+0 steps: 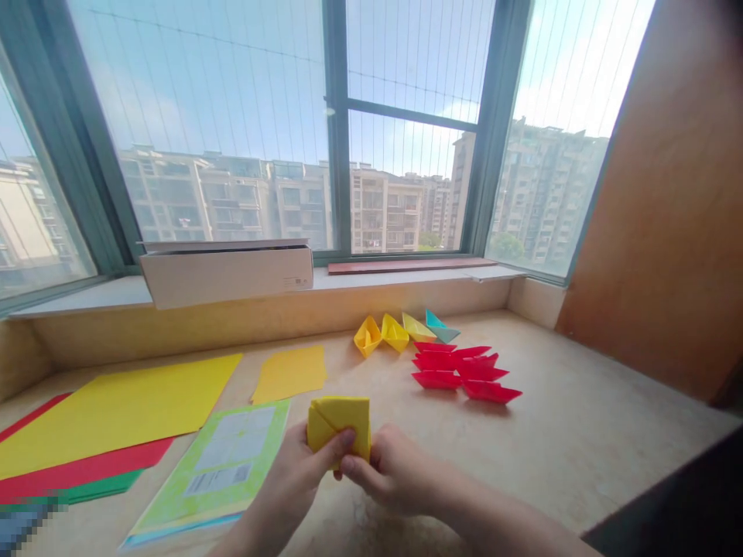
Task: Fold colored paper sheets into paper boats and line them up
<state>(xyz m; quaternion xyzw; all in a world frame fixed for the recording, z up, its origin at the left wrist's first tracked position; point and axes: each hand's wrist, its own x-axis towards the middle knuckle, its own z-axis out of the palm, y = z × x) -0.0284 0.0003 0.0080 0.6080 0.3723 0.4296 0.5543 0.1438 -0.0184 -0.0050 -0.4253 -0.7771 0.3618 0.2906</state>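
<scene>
A folded yellow paper [341, 418], roughly square with a slanting crease across its face, is held up between my two hands. My left hand [313, 464] grips its left side, thumb across the front. On the lower right, my right hand [388, 468] pinches the same paper, its thumb near the left one. Both sets of fingers are closed and partly hidden behind the paper. Beyond my hands are several red paper boats [464, 371] in a cluster. Behind these stand two yellow paper boats [380, 334], a pale yellow boat [418, 328] and a blue-green boat [442, 328].
Large yellow sheets [133, 394] lie at left over red sheets [104, 468] and green ones [107, 487]. A smaller orange-yellow sheet [290, 373] and a light green paper packet [214, 456] are nearer. A white box [226, 275] sits on the window ledge. A brown panel [650, 201] bounds the right.
</scene>
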